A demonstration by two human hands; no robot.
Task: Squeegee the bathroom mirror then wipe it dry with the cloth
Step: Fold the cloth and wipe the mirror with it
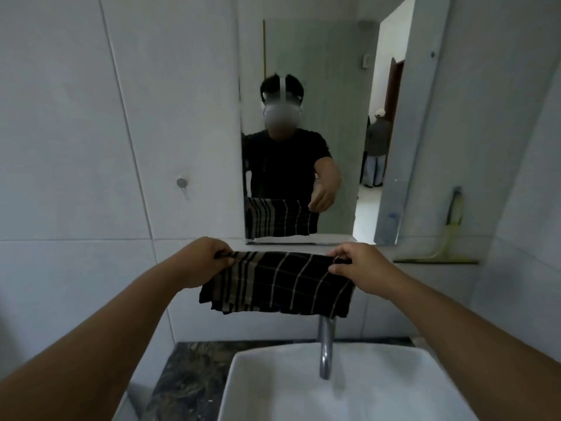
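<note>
A black cloth [279, 284] with tan stripes hangs folded in the air just below the mirror [334, 86], above the tap. My left hand [202, 262] pinches its top left corner and my right hand [361, 265] pinches its top right corner, stretching the top edge level. The mirror is fixed to the tiled wall straight ahead and reflects me and the cloth. A squeegee [446, 238] with a yellow-green handle leans on the wall to the right of the mirror, its blade resting on a ledge, apart from both hands.
A white basin [394, 378] sits below on a dark marbled counter [188, 378], with a chrome tap [325, 344] rising behind it under the cloth. A round metal hook [181, 182] sticks out of the left wall tiles. The mirror shows a doorway and another person beyond it.
</note>
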